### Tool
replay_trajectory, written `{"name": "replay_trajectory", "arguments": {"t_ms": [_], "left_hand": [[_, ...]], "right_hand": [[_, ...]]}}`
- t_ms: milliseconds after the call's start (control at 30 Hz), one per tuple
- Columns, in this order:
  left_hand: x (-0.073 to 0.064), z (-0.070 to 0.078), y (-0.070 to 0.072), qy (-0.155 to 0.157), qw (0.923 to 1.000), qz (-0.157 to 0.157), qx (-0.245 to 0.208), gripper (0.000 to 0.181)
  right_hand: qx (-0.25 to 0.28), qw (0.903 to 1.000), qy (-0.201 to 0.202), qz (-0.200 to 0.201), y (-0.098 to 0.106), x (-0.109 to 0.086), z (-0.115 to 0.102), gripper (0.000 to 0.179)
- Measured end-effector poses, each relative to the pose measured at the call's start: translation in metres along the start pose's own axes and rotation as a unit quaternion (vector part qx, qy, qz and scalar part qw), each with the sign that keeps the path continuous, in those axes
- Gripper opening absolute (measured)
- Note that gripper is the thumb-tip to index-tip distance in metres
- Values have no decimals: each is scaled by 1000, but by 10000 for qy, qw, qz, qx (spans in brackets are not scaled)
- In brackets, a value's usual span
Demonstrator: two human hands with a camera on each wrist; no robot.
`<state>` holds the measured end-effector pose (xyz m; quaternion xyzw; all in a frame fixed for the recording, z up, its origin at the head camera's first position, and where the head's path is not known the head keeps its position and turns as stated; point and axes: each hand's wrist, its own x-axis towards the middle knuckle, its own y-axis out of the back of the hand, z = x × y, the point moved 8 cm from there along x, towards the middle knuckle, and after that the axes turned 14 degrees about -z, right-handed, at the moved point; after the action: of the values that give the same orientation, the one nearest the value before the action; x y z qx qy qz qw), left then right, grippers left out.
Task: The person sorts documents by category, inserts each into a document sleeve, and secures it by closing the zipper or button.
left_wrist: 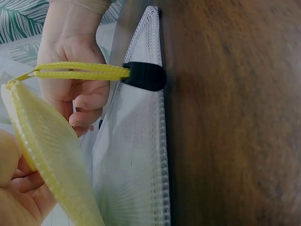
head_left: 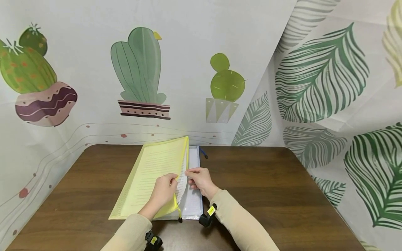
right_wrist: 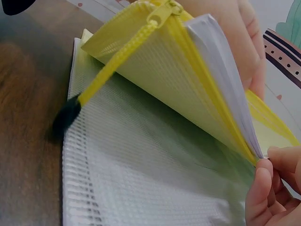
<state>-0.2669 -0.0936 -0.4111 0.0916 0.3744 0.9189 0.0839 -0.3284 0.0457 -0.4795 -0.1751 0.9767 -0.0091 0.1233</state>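
Note:
A yellow mesh zipper pouch (head_left: 144, 174) lies tilted, its zipper edge raised and parted on the right side. White printed paper (head_left: 182, 183) shows in the opening, its stacked edge (right_wrist: 218, 61) sticking out past the yellow zipper. My left hand (head_left: 164, 190) grips the pouch's edge on the left of the opening. With thumb and fingertips, my right hand (head_left: 201, 179) pinches the edge of the paper; whether it also catches the yellow edge I cannot tell. The zipper pull (right_wrist: 117, 56), a yellow cord with a black tip, hangs at the near corner.
Beneath the yellow pouch lies a whitish mesh pouch (head_left: 193, 202) with a blue cord pull (head_left: 203, 152) at its far corner. Both rest on a brown wooden table (head_left: 251, 184). Behind it hangs a cloth backdrop (head_left: 188, 69) printed with cacti and leaves.

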Motion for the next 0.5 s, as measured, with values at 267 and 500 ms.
{"name": "replay_trajectory", "arguments": {"t_ms": [267, 500], "left_hand": [[1, -1, -2, 5, 9999, -78, -141, 27], [3, -2, -3, -26, 9998, -63, -185, 28]], "right_hand": [[-235, 9996, 110, 124, -3, 2, 0, 26], [-490, 9986, 152, 112, -8, 3, 0, 23]]}}
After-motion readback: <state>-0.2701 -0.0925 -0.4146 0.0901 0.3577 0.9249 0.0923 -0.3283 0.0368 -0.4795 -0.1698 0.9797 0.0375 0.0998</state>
